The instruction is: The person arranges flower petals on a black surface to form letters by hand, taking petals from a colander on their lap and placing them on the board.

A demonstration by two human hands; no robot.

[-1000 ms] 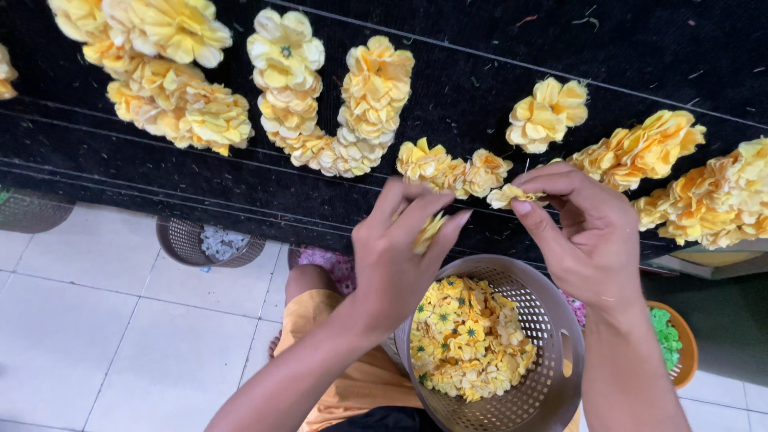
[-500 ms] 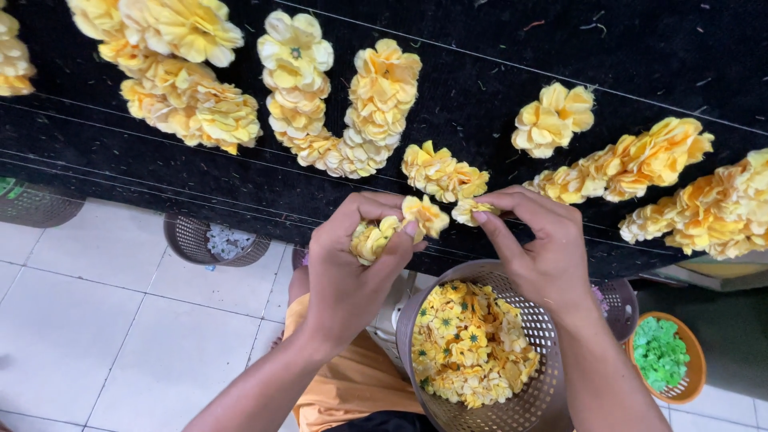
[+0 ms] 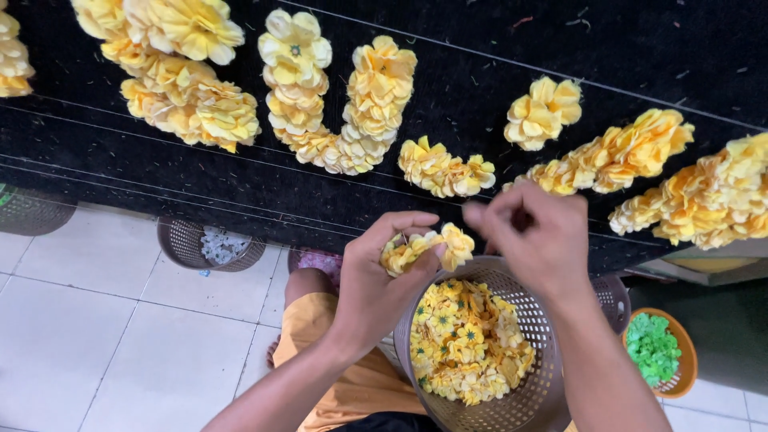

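- While the left hand (image 3: 384, 276) grasps a short bunch of yellow fabric flowers (image 3: 428, 248) in its fingertips, just above the near rim of the grey perforated basket (image 3: 552, 376), keep that grip light; judged, a hard pinch would flatten the petals.
- Right hand (image 3: 540, 240): fingers drawn together in a pinch beside the bunch; blurred, so cannot tell what they grasp, if anything. Judged: bring the pinch square to the bunch's end, close over the basket, so a dropped flower lands among the loose flowers (image 3: 468, 344).
- Edges: black cloth table (image 3: 480, 48) edge lies just beyond both hands, finished garlands (image 3: 344, 104) on it.
- Open room: tiled floor (image 3: 96, 320) to the left; small baskets crowd the right.
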